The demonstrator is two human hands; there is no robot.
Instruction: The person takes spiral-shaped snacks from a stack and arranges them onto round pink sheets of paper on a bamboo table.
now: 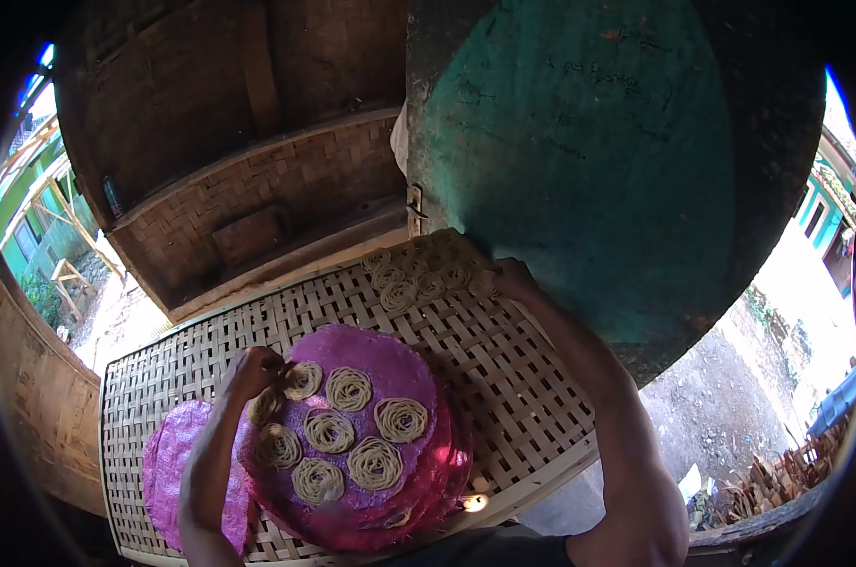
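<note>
My left hand is at the far left edge of a stack of round pink-purple sheets. Its fingers are bent together at the edge of a shaded coil of thin strands; whether they grip it is hidden. Several more pale coils, such as one near the middle, lie spaced out on the top sheet. With my right arm stretched forward, my right hand has its fingers on the edge of a coil. That coil lies beside closely set rows of coils on a woven bamboo rack.
Loose pink sheets lie left of the stack on the rack. A green board or door with a latch stands close behind my right hand. A woven bamboo wall rises behind the rack. Split wood is piled at right.
</note>
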